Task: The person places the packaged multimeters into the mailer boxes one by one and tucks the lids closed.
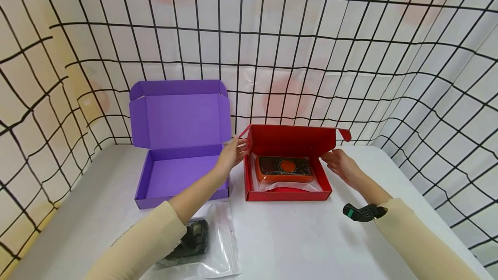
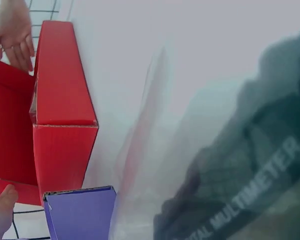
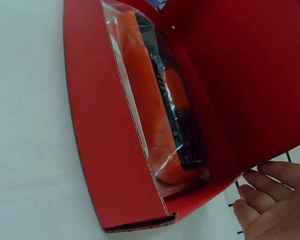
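A red cardboard box [image 1: 288, 195] stands with its lid [image 1: 292, 136] raised and leaning forward over the tray. Inside lies an orange and black device [image 1: 285, 170] with a round orange dial, wrapped in a clear plastic bag. My left hand [image 1: 230, 155] touches the lid's left side flap with its fingers extended; its thumb shows at the red edge in the left wrist view. On the other side, my right hand [image 1: 342, 165] has relaxed fingertips right at the lid's right corner, also seen in the right wrist view [image 3: 277, 200].
Left of the red box stands an open purple box [image 1: 179, 176], its lid upright. In front, partly under my left sleeve, lies a zip bag [image 1: 221, 237] with a dark multimeter [image 1: 196, 237]. Black wire grid [image 1: 272, 46] encloses the white table [image 1: 295, 245].
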Tool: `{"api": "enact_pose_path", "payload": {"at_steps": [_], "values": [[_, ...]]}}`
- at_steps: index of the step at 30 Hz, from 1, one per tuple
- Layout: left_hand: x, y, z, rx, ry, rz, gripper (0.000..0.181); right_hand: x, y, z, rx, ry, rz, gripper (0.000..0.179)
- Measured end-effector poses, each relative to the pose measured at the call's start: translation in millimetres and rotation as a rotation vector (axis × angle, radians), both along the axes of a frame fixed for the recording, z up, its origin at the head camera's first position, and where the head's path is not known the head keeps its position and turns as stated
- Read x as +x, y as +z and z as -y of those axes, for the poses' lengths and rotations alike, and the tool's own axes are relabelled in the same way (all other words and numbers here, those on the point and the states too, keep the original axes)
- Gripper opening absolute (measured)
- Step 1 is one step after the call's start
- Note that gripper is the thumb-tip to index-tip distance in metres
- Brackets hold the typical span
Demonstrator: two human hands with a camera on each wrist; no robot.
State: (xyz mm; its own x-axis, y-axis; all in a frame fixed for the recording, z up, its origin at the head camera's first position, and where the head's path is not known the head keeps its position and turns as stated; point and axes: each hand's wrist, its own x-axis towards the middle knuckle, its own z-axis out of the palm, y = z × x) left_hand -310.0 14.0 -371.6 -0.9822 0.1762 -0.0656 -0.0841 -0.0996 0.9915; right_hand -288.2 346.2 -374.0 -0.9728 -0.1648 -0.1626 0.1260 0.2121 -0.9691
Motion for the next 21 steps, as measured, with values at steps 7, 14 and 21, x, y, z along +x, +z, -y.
{"api": "enact_pose_path", "payload": {"at_steps": [7,14,21], "values": [[0.3,0.9,1.5,0.111,0.035,0.13,0.053,-0.8,-2.8,-10,-0.149,0.044,0.054,0.066],[1.0,5.0,5.7,0.128,0.021,0.178,0.05,2.5,0.6,-17,-0.156,0.069,0.096,0.084],[1.4,20.4,5.5,0.058,-0.017,0.187,0.052,6.2,21.3,-20,0.054,0.081,0.014,0.091]]}}
